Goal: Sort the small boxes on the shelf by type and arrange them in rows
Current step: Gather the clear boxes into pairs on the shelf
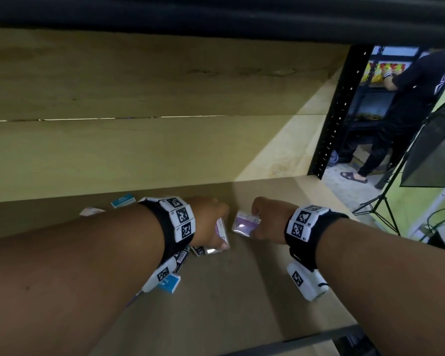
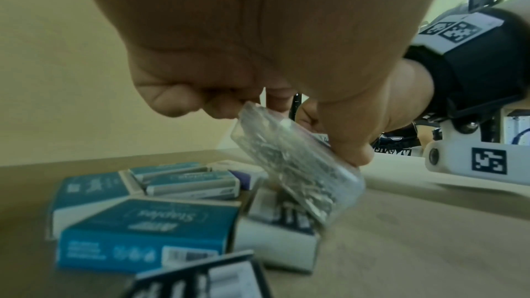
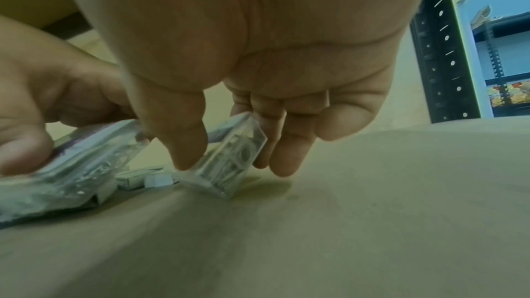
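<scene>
My left hand (image 1: 211, 222) grips a clear plastic box of metal clips with a purple label (image 1: 221, 235), tilted above the pile (image 2: 298, 167). My right hand (image 1: 262, 219) pinches a second clear purple-label box (image 1: 244, 223) between thumb and fingers, one corner touching the shelf board (image 3: 229, 167). The two boxes are a small gap apart. Blue staple boxes (image 2: 149, 230) and black-and-white boxes (image 2: 281, 230) lie jumbled under my left wrist.
A blue box (image 1: 122, 200) and a white box (image 1: 91, 211) lie farther back left on the brown shelf board (image 1: 242, 291). The back wall (image 1: 139, 150) is close. A black upright post (image 1: 337, 111) stands at the right; beyond it are a person and a light stand (image 1: 380, 201).
</scene>
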